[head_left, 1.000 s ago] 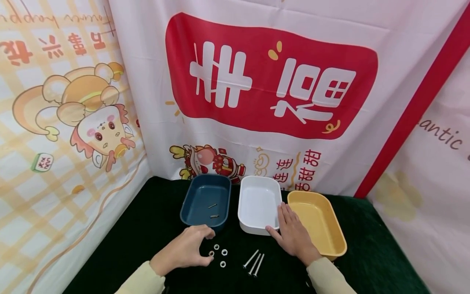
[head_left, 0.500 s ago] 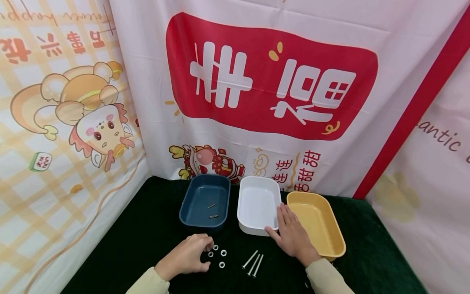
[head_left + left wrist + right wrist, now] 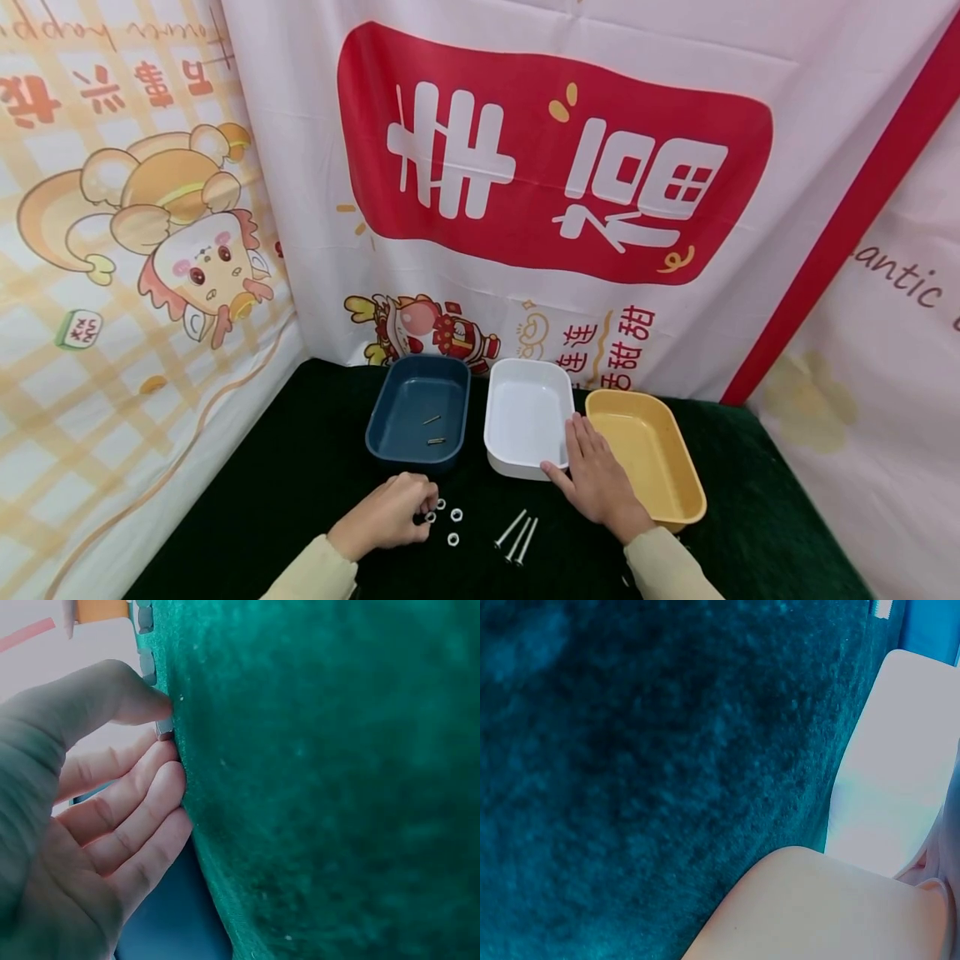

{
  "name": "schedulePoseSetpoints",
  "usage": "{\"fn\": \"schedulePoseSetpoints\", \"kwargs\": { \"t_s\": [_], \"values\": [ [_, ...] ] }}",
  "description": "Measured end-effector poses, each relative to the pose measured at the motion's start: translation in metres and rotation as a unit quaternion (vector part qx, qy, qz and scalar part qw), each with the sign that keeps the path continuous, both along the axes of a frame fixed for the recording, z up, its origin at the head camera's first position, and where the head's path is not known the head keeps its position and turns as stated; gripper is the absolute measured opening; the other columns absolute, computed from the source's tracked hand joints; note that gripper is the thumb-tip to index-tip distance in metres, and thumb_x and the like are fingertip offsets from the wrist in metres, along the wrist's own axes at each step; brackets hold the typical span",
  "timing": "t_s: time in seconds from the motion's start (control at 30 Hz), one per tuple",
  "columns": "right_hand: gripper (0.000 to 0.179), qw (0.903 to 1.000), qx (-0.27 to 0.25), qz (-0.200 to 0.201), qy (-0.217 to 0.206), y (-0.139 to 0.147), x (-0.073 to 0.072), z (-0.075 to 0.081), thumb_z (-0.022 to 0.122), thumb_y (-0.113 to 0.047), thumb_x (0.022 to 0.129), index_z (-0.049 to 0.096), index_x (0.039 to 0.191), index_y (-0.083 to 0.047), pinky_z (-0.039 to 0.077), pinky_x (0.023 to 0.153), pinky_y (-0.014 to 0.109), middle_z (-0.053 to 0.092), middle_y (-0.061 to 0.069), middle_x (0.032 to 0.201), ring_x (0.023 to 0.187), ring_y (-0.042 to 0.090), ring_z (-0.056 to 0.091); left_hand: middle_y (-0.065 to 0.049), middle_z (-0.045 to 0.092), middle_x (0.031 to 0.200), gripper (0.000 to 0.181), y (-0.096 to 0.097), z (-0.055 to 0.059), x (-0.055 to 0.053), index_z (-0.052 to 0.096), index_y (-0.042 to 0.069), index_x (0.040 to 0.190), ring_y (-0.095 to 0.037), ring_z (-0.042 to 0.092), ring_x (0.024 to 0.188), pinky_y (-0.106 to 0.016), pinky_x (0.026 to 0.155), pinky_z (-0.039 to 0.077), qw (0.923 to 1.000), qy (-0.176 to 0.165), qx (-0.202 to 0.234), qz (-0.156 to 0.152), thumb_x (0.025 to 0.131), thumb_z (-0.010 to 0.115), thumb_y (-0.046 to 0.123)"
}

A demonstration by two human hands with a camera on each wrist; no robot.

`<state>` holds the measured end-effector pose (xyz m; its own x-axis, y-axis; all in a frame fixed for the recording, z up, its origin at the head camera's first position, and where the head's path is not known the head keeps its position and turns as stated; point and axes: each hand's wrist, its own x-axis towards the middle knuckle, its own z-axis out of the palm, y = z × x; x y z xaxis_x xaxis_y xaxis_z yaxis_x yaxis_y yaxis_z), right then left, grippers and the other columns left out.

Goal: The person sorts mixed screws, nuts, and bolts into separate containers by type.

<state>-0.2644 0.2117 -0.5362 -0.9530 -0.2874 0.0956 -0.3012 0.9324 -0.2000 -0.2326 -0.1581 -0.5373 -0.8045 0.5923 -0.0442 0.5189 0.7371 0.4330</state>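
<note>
In the head view my left hand (image 3: 390, 512) is low over the dark green cloth, thumb and fingers around a small metal nut (image 3: 430, 517). The left wrist view shows this nut (image 3: 163, 730) between the thumb tip and the fingertips, right at the cloth. Close by lie three more nuts (image 3: 456, 515). My right hand (image 3: 596, 475) has its fingers straight and rests along the right side of the white bin (image 3: 525, 471), its thumb at the front rim. It holds nothing.
Three long bolts (image 3: 512, 529) lie between the hands. A blue bin (image 3: 382, 454) on the left contains small brass-coloured pins (image 3: 437, 441). The yellow bin (image 3: 686, 475) stands right of the white one, partly behind the right hand. Printed curtains (image 3: 675, 333) border the cloth.
My left hand has come down and to the right beside the nuts, and its thumb and fingers have closed together around one. The right hand stays in place.
</note>
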Motion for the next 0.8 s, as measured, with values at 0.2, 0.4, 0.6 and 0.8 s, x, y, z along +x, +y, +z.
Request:
{"fn": "schedulePoseSetpoints", "kwargs": {
  "t_s": [0.2, 0.4, 0.6, 0.8],
  "values": [
    [0.099, 1.0, 0.001, 0.0, 0.002, 0.0, 0.0, 0.0, 0.038, -0.073, 0.104, 0.022, 0.166, 0.002, 0.023, 0.131, 0.06, 0.017, 0.021, 0.176, 0.164, 0.04, 0.017, 0.014, 0.061, 0.084, 0.019, 0.001, -0.003, -0.005, 0.068, 0.026, 0.087, 0.002, 0.053, 0.073, -0.02, 0.066, 0.05, 1.0, -0.007, 0.003, -0.006, 0.078, 0.083, 0.017],
    [0.099, 1.0, 0.003, -0.001, -0.002, -0.001, 0.0, 0.0, 0.038, -0.073, 0.104, 0.021, 0.167, 0.001, 0.022, 0.132, 0.059, 0.016, 0.02, 0.177, 0.165, 0.039, 0.016, 0.013, 0.058, 0.073, 0.021, 0.001, -0.004, -0.006, 0.064, 0.024, 0.077, 0.001, 0.051, 0.063, -0.02, 0.058, 0.045, 0.9997, -0.014, 0.01, -0.015, 0.073, 0.083, 0.018],
    [0.099, 1.0, 0.003, 0.0, -0.004, -0.001, 0.001, 0.001, 0.038, -0.073, 0.103, 0.021, 0.167, 0.002, 0.022, 0.132, 0.059, 0.015, 0.02, 0.177, 0.165, 0.039, 0.016, 0.012, 0.057, 0.067, 0.021, 0.003, 0.001, -0.003, 0.063, 0.023, 0.072, 0.0, 0.049, 0.056, -0.019, 0.054, 0.042, 0.9995, -0.027, 0.01, -0.016, 0.072, 0.083, 0.019],
    [0.1, 1.0, -0.001, -0.001, -0.005, 0.0, 0.001, 0.001, 0.036, -0.074, 0.103, 0.021, 0.166, 0.002, 0.022, 0.132, 0.06, 0.015, 0.02, 0.177, 0.165, 0.039, 0.016, 0.015, 0.055, 0.064, 0.02, 0.004, 0.009, 0.0, 0.064, 0.023, 0.073, 0.0, 0.05, 0.054, -0.019, 0.053, 0.042, 0.9987, -0.045, 0.011, -0.02, 0.074, 0.083, 0.019]
  ]
}}
